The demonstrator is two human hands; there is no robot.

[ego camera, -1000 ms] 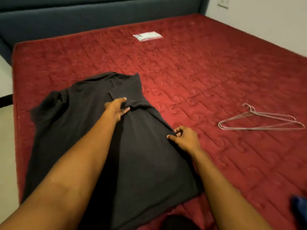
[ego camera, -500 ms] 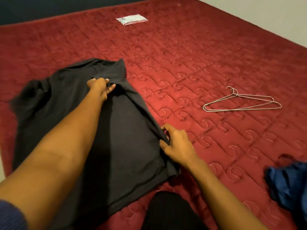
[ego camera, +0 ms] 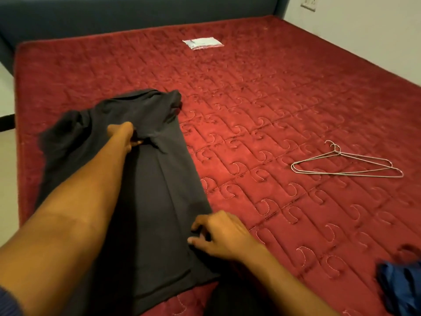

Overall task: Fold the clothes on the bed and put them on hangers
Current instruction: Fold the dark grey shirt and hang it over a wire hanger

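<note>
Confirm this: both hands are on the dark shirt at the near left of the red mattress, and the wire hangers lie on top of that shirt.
Not quite. The head view shows the left hand and right hand on the dark shirt, but the wire hangers lie on the bare red mattress, well to the shirt's right and not touching it.

A wide bed (ego camera: 262,106) with a red quilted mattress carries a dark grey shirt (ego camera: 159,190) spread at its near left. Two thin wire hangers (ego camera: 346,166) lie together at the right, a small white plastic packet (ego camera: 202,43) sits far back, and a crumpled blue garment (ego camera: 401,286) lies at the near right edge.
</note>
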